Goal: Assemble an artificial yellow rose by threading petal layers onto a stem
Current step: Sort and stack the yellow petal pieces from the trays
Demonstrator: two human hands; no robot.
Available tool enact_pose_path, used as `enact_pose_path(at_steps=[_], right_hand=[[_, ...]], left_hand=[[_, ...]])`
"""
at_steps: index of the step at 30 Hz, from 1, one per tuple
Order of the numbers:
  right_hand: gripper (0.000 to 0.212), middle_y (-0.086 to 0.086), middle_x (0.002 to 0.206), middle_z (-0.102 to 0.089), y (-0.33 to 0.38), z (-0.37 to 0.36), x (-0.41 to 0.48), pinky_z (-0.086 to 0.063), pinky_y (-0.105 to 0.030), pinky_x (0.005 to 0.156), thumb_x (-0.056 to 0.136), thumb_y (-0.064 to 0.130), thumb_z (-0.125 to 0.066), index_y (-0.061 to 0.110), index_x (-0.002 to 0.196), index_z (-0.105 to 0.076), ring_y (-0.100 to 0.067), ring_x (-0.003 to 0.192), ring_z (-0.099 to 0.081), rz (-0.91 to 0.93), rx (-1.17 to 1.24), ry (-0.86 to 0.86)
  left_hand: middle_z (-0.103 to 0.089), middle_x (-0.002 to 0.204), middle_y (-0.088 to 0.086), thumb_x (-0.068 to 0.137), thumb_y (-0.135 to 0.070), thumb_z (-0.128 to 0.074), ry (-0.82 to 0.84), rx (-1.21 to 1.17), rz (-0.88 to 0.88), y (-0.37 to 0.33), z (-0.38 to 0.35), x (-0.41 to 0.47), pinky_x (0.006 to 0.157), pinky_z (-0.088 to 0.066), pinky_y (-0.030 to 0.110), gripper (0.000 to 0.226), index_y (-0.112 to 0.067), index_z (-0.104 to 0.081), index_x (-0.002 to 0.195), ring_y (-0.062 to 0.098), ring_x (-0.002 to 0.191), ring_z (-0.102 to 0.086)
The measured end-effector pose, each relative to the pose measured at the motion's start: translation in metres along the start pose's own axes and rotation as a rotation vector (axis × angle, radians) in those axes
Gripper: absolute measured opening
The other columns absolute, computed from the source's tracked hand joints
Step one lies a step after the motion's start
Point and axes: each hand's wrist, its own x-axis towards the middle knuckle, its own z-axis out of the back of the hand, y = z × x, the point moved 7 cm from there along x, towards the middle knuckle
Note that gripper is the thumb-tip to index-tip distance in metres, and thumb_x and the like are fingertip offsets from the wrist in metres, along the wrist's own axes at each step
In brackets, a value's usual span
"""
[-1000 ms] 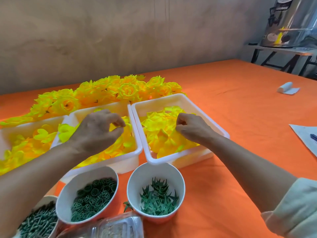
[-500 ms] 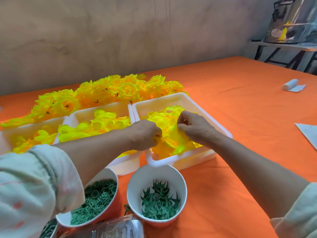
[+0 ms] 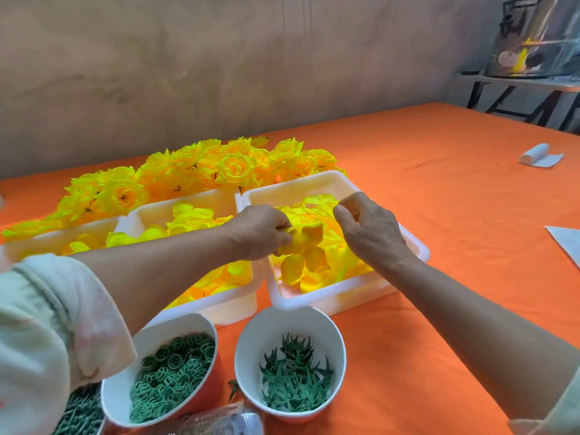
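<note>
Left hand [image 3: 260,232] pinches petal layer [image 3: 309,238] over tray [image 3: 314,183]. Right hand [image 3: 372,235]: fingers curled together, grip on anything unclear.

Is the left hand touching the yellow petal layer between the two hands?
Touching. The head view shows the left hand pinching the petal layer at its edge, above the white tray.

Bowls [image 3: 290,321] before trays [image 3: 417,246]; finished roses [image 3: 235,164] behind.

Yellow petals [image 3: 309,243], white trays [image 3: 317,301], orange tablecloth [image 3: 439,189], green sepals [image 3: 295,381].
</note>
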Motion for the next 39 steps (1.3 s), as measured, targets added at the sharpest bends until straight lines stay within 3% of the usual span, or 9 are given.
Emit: enact_pose_path(at_steps=[5,8,11,15,21,26,31,34,39], right_hand=[[0.027,0.006,0.091,-0.066,0.019,-0.015,-0.012,-0.044,-0.026,0.078,0.086,0.043,-0.067,0.021,0.099,-0.061,-0.011,0.083,-0.06,0.117,0.088,0.244],[0.028,0.006,0.087,-0.059,0.024,-0.018,-0.01,-0.04,-0.027,0.072,0.082,0.039,-0.072,0.02,0.093,-0.054,-0.012,0.076,-0.052,0.144,-0.001,0.202],[0.022,0.006,0.086,-0.056,0.037,-0.023,-0.014,-0.042,-0.029,0.075,0.081,0.038,-0.072,0.026,0.083,-0.053,-0.01,0.075,-0.048,0.255,-0.039,0.183],[0.028,0.007,0.09,-0.058,0.043,-0.038,-0.022,-0.043,-0.027,0.075,0.076,0.057,-0.069,0.033,0.086,-0.057,-0.008,0.079,-0.05,0.289,-0.052,0.278],[0.039,0.009,0.09,-0.058,0.043,-0.047,-0.026,-0.049,-0.035,0.08,0.072,0.072,-0.058,0.034,0.078,-0.059,-0.013,0.089,-0.057,0.291,-0.246,0.382],[0.014,0.009,0.082,-0.056,0.046,-0.046,-0.025,-0.049,-0.036,0.078,0.08,0.04,-0.071,0.029,0.079,-0.063,-0.014,0.081,-0.056,0.274,-0.105,0.385],[0.024,0.004,0.065,-0.056,0.032,-0.038,-0.019,-0.048,-0.03,0.065,0.081,0.006,-0.073,0.017,0.067,-0.056,-0.011,0.063,-0.053,0.027,0.395,0.443],[0.021,0.0,0.064,-0.056,0.028,-0.04,-0.018,-0.056,-0.031,0.063,0.086,0.002,-0.069,0.012,0.074,-0.054,-0.013,0.059,-0.058,-0.049,0.564,0.478],[0.026,-0.001,0.062,-0.053,0.017,-0.03,-0.009,-0.053,-0.03,0.053,0.082,-0.013,-0.058,0.012,0.08,-0.052,-0.015,0.049,-0.055,-0.143,0.618,0.292]], left_hand=[[-0.075,0.085,0.01,0.092,-0.015,-0.066,0.055,-0.404,0.147,0.01,-0.007,0.001,0.076,-0.059,0.029,0.012,-0.004,-0.07,0.096,0.016,0.073,-0.073],[-0.072,0.079,0.007,0.093,-0.011,-0.063,0.066,-0.503,0.197,0.011,-0.006,-0.002,0.067,-0.056,0.022,0.006,-0.009,-0.068,0.09,0.012,0.067,-0.071],[-0.069,0.078,0.009,0.094,-0.005,-0.058,0.064,-0.649,0.258,0.015,-0.005,-0.005,0.077,-0.058,0.032,0.01,-0.009,-0.064,0.087,0.015,0.068,-0.069],[-0.064,0.093,0.018,0.097,-0.003,-0.054,0.071,-0.771,0.331,0.018,-0.008,-0.011,0.068,-0.062,0.035,0.013,-0.001,-0.061,0.108,0.027,0.08,-0.067],[-0.055,0.074,0.013,0.097,0.002,-0.05,-0.024,-0.815,0.423,0.023,-0.01,-0.011,0.049,-0.058,0.028,0.01,-0.001,-0.057,0.102,0.017,0.046,-0.06],[-0.053,0.081,0.012,0.099,-0.007,-0.053,0.008,-0.899,0.426,0.019,-0.017,-0.008,0.057,-0.061,0.03,0.012,-0.001,-0.055,0.109,0.016,0.051,-0.063],[-0.064,0.101,0.013,0.076,-0.031,-0.078,0.206,-1.028,0.296,0.009,-0.028,-0.012,0.081,-0.061,0.036,0.054,-0.006,-0.055,0.119,0.025,0.086,-0.071],[-0.069,0.114,0.017,0.071,-0.02,-0.084,0.183,-1.019,0.286,0.01,-0.028,-0.01,0.086,-0.059,0.041,0.059,-0.008,-0.053,0.12,0.029,0.1,-0.071],[-0.062,0.117,0.021,0.08,0.009,-0.07,0.079,-0.989,0.314,0.018,-0.03,-0.008,0.068,-0.062,0.034,0.052,-0.009,-0.049,0.124,0.028,0.094,-0.068]])
